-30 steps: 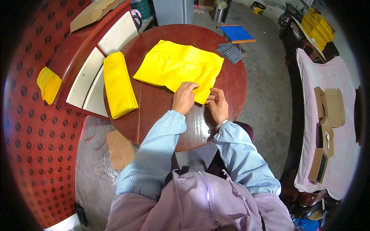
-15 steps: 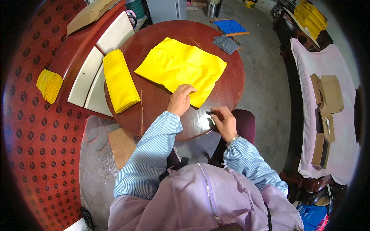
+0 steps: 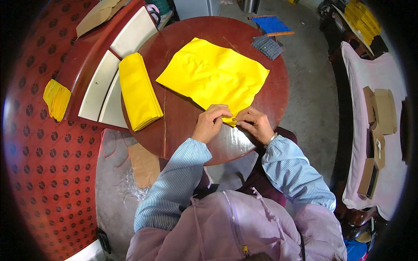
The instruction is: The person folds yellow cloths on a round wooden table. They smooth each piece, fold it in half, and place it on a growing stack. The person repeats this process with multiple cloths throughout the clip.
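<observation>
A creased yellow cloth sheet point(image 3: 217, 69) lies spread on a round, dark red wooden table point(image 3: 183, 139). At its near corner my left hand point(image 3: 211, 123) has its fingers curled and closed on the edge of the cloth. Just to the right, my right hand point(image 3: 257, 123) pinches the same corner between thumb and fingers. The two sets of fingertips are close together, and the small bit of corner between them is partly hidden. Left of the sheet rests a thick stack of folded yellow cloth point(image 3: 139, 91), apart from both hands.
White-panelled red furniture point(image 3: 98, 82) stands against the table's left side, with a yellow bundle point(image 3: 56, 100) beyond it. A grey textured mat point(image 3: 267, 47) and a blue-topped stool point(image 3: 272, 25) are at the far right edge. Opened cardboard boxes point(image 3: 385, 108) lie on a pink-covered surface at right.
My right hand has moved up and left from the table edge and taken hold of the sheet's near corner. My left hand stays at the cloth. The whole view has shifted slightly.
</observation>
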Demonstrator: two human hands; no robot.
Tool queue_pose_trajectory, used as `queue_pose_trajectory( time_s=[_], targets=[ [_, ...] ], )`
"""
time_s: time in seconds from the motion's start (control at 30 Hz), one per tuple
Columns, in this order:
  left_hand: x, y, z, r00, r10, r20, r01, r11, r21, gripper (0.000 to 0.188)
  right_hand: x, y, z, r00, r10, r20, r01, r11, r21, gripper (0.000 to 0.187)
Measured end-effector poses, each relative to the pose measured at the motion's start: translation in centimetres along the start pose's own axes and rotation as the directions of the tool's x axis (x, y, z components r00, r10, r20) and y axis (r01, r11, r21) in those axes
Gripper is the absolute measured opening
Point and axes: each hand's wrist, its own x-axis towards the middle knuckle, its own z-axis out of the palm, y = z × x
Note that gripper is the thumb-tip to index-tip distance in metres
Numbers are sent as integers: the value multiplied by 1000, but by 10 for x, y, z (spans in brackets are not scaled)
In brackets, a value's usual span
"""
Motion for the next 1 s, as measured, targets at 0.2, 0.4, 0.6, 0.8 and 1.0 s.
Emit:
queue_pose_trajectory(
  time_s=[0.2, 0.4, 0.6, 0.8, 1.0],
  targets=[
    [0, 0, -8, 997, 18, 70, -15, 999, -51, 28, 9, 8, -8, 990, 118, 76, -128, 981, 144, 17],
    [3, 1, -8, 997, 54, 58, -51, 998, -40, 20, 8, -1, -3, 983, 183, 13, -183, 972, 146, 13],
    [1, 5, 4, 995, -64, -73, 58, 995, -75, 13, 3, -6, -1, 988, 154, -13, -153, 987, 50, 24],
    [0, 6, 1, 989, -140, -46, 132, 980, -150, 12, 4, -1, 6, 996, 14, -86, -5, 995, 95, 21],
    [-1, 2, -5, 992, -123, 21, 125, 984, -126, 14, 3, 6, 7, 974, 218, -54, -205, 961, 187, 16]
  ],
)
